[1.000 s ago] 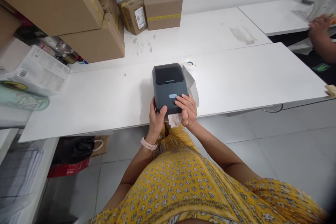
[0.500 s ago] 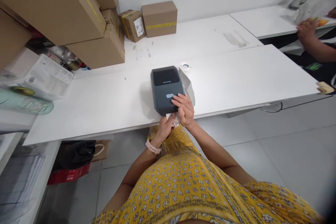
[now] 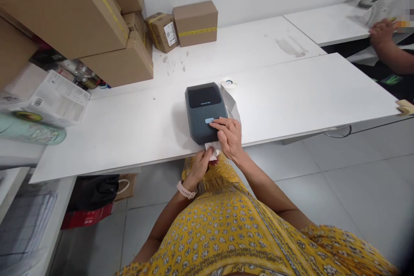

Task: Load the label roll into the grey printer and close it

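A dark blue-grey label printer (image 3: pixel 201 125) with a black window and a light blue button (image 3: pixel 209 120) sits near the table's front edge. White label paper (image 3: pixel 211 145) comes out of its front. My left hand (image 3: pixel 201 164) is closed on that paper, pinching it between thumb and fingers just below the printer. My right hand (image 3: pixel 230 137) rests over the printer's front right corner, holding nothing. Its index finger reaches the lower edge of the button, and the other fingers are partly bent. Against the printer's right side lies a pale sheet of paper or backing (image 3: pixel 231 105), partly hidden.
Behind the printer lies a small white roll (image 3: pixel 229 82). Cardboard boxes (image 3: pixel 196 23) stand along the wall and pile up at the left (image 3: pixel 103 60). A green bottle (image 3: pixel 35 129) lies at the far left. Another person's hand (image 3: pixel 383 32) is at the far right.
My right hand's fingers have drawn together, with the index finger now at the button. My left hand has moved slightly down with the paper, and more of the paper shows.
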`<state>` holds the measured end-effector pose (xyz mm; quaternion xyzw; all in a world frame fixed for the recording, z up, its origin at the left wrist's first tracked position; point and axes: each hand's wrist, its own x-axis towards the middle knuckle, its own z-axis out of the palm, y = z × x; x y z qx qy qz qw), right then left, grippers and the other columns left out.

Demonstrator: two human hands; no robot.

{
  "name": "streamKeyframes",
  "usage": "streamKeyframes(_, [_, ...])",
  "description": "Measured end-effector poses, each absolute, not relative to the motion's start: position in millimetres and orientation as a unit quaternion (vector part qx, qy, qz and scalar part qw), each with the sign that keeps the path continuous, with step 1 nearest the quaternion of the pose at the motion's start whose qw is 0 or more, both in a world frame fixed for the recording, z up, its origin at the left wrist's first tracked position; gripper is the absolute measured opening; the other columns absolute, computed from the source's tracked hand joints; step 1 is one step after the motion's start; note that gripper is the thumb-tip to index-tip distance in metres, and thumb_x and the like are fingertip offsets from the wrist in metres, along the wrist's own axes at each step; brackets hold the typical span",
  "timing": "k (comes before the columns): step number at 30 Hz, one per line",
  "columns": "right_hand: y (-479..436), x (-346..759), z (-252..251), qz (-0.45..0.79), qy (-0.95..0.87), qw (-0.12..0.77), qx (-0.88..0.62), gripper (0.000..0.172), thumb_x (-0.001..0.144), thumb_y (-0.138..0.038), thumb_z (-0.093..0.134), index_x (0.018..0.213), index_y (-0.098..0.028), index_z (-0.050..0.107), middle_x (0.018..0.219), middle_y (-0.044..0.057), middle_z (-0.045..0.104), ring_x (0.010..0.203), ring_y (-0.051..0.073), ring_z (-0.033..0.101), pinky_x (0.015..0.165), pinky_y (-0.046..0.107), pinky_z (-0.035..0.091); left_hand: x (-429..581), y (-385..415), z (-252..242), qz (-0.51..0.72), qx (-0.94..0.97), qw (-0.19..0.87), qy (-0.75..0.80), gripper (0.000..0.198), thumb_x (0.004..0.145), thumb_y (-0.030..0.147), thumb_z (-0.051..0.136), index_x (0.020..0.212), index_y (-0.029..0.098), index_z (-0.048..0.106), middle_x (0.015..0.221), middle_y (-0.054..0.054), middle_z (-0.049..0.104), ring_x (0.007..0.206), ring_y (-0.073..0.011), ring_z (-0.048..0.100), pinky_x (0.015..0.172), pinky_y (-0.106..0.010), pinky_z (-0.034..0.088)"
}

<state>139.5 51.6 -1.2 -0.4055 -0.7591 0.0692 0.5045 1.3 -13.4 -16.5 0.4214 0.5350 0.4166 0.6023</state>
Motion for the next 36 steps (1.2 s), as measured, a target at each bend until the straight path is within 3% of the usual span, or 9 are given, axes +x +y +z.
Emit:
streamKeyframes(5, [45,134,25,0.010,-0.778,0.417,-0.469,0.040,0.110,-0.039,0.039,0.120,-0.024,0.075,0.123,0.008,0.075,0.102,0.024,0.064,0.088,0.043,0.042,-37,-33,-29,0.436,0.415,0.533,0.595,0.060,0.093,0.071,0.049,0.068,0.020,0.069,0.064,-0.006,0.069,0.059,-0.0177,0.063,0.061,-0.031,0.052])
streamKeyframes(10, [50,132,32,-0.020,-0.788,0.382,-0.482,0.036,0.110,-0.039,0.043,0.120,-0.026,0.075,0.122,0.006,0.076,0.096,0.023,0.062,0.084,0.043,0.040,-79,-39,-33,0.502,0.388,0.414,0.653,0.050,0.096,0.060,0.049,0.074,0.020,0.070,0.067,-0.004,0.069,0.060,-0.0167,0.062,0.060,-0.030,0.052])
streamKeyframes(15, [66,137,29,-0.026,-0.818,0.368,-0.442,0.031,0.108,-0.046,0.050,0.108,-0.026,0.074,0.133,0.005,0.074,0.127,0.027,0.060,0.116,0.051,0.033,-86,-30,-22,0.544,0.403,0.342,0.652,0.043,0.100,0.052,0.050,0.079,0.020,0.069,0.073,-0.003,0.069,0.066,-0.0162,0.063,0.063,-0.028,0.052])
streamKeyframes(17, [71,140,28,-0.013,-0.830,0.357,-0.429,0.032,0.106,-0.052,0.052,0.107,-0.027,0.073,0.140,0.005,0.071,0.142,0.029,0.052,0.125,0.055,0.023,-77,-23,-16,0.559,0.420,0.313,0.643,0.038,0.100,0.052,0.051,0.092,0.020,0.072,0.091,-0.006,0.074,0.082,-0.0190,0.069,0.072,-0.031,0.056])
streamKeyframes(19, [75,143,26,0.012,-0.832,0.356,-0.425,0.033,0.105,-0.055,0.052,0.110,-0.028,0.072,0.145,0.005,0.067,0.149,0.029,0.046,0.128,0.057,0.020,-67,-16,-12,0.559,0.457,0.304,0.621,0.039,0.100,0.051,0.055,0.122,0.023,0.069,0.128,-0.011,0.072,0.116,-0.0238,0.069,0.095,-0.037,0.058])
streamKeyframes(21, [75,147,21,0.053,-0.829,0.370,-0.416,0.035,0.105,-0.054,0.050,0.115,-0.028,0.071,0.151,0.006,0.063,0.153,0.029,0.042,0.129,0.057,0.025,-56,-11,-11,0.543,0.513,0.315,0.586,0.055,0.099,0.050,0.059,0.149,0.027,0.053,0.161,-0.011,0.051,0.149,-0.0272,0.049,0.121,-0.046,0.043])
streamKeyframes(23, [72,150,13,0.105,-0.814,0.404,-0.403,0.036,0.107,-0.052,0.047,0.120,-0.027,0.070,0.160,0.007,0.054,0.158,0.028,0.036,0.128,0.054,0.032,-47,-7,-14,0.527,0.555,0.325,0.555,0.069,0.099,0.051,0.059,0.161,0.030,0.038,0.174,-0.009,0.031,0.162,-0.0279,0.027,0.133,-0.049,0.025])
streamKeyframes(28, [55,151,-11,0.203,-0.730,0.488,-0.434,0.051,0.110,-0.051,0.029,0.153,-0.029,0.047,0.175,0.009,0.029,0.160,0.027,0.033,0.124,0.053,0.043,-40,-6,-17,0.523,0.566,0.308,0.557,0.064,0.104,0.057,0.044,0.163,0.033,0.037,0.176,-0.006,0.029,0.167,-0.0249,0.011,0.135,-0.053,0.015])
streamKeyframes(36, [87,150,39,0.160,-0.735,0.492,-0.438,0.059,0.111,-0.053,0.014,0.167,-0.037,0.021,0.172,0.007,0.038,0.159,0.029,0.036,0.128,0.060,0.035,-47,35,28,0.599,0.558,0.291,0.495,0.065,0.104,0.064,0.036,0.158,0.030,0.046,0.172,-0.004,0.039,0.164,-0.0229,0.025,0.135,-0.044,0.020])
